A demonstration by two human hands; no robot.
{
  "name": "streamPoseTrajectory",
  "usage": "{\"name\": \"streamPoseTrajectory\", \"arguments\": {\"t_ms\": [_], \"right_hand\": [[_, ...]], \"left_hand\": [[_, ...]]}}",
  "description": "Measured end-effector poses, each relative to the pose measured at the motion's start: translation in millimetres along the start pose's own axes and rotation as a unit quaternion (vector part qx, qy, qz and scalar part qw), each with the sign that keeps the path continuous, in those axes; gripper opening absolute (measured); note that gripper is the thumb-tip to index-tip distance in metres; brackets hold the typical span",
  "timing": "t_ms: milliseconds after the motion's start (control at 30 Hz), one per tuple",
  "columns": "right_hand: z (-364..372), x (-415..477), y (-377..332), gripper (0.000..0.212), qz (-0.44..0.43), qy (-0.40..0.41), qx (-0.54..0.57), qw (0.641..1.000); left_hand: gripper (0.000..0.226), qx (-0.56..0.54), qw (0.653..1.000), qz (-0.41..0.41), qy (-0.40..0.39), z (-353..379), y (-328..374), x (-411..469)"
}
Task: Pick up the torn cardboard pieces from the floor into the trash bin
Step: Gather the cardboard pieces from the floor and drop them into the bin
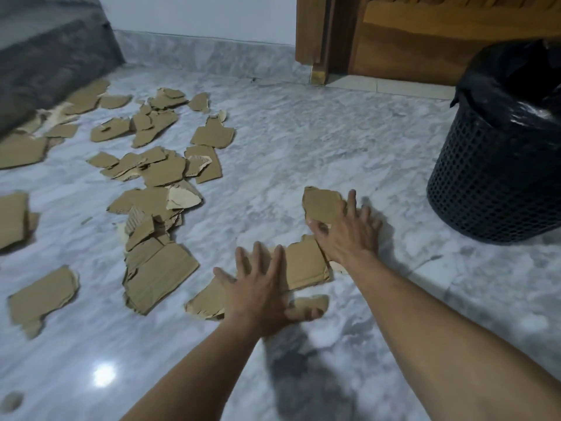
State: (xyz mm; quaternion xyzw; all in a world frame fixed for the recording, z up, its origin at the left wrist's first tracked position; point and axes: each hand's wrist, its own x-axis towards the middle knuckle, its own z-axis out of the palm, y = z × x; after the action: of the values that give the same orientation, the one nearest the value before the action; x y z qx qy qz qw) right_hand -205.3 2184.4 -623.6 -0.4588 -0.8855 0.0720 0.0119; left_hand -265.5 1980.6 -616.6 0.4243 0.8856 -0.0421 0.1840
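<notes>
Head view: the left hand [261, 287], fingers splayed, presses a near cardboard sheet [303, 265] while the right hand [346, 235] pinches a torn piece [321, 205] (a thin thumb-and-finger hold) that may slip short of the trash bin [498, 177] at right; most scraps [158, 171] lie scattered left.

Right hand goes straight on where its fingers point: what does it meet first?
Right hand, pinching a cardboard piece, likely meets only bare floor, then the wooden door; trash bin sits off right. Depth unclear.

Home room: marble floor [303, 141], wooden door [425, 41].
</notes>
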Motion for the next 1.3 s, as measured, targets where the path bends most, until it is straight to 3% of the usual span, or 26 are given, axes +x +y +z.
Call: {"name": "streamPoseTrajectory", "arguments": {"t_ms": [133,433,633,767,833,967,1133,1300], "right_hand": [[6,6,0,0.094,-0.080,0.021,-0.032,0.996],[8,-4,4,0.082,-0.070,0.028,-0.017,0.997],[2,-13,0,0.100,0.044,0.029,0.057,0.997],[0,-16,-4,0.107,0.083,0.023,0.053,0.995],[-1,-16,-4,0.105,0.088,0.017,0.048,0.995],[-2,-22,-9,0.099,0.079,0.015,-0.002,0.997],[3,-26,-13,0.086,0.030,0.035,-0.011,0.999],[5,-18,-10,0.109,0.052,0.010,-0.009,0.999]], "left_hand": [[0.108,0.009,0.989,0.003,0.148,6,-14,3],[0.082,-0.054,0.992,-0.023,0.113,-3,-27,16],[0.077,-0.194,0.970,-0.094,0.114,-8,-21,18],[0.085,-0.252,0.956,-0.079,0.126,-11,-10,16],[0.100,-0.229,0.963,-0.061,0.130,-8,-5,12],[0.091,-0.202,0.970,-0.039,0.129,0,-9,2],[0.100,-0.195,0.968,-0.056,0.149,9,-5,-6],[0.089,-0.231,0.951,-0.082,0.186,10,-14,-2]]}}
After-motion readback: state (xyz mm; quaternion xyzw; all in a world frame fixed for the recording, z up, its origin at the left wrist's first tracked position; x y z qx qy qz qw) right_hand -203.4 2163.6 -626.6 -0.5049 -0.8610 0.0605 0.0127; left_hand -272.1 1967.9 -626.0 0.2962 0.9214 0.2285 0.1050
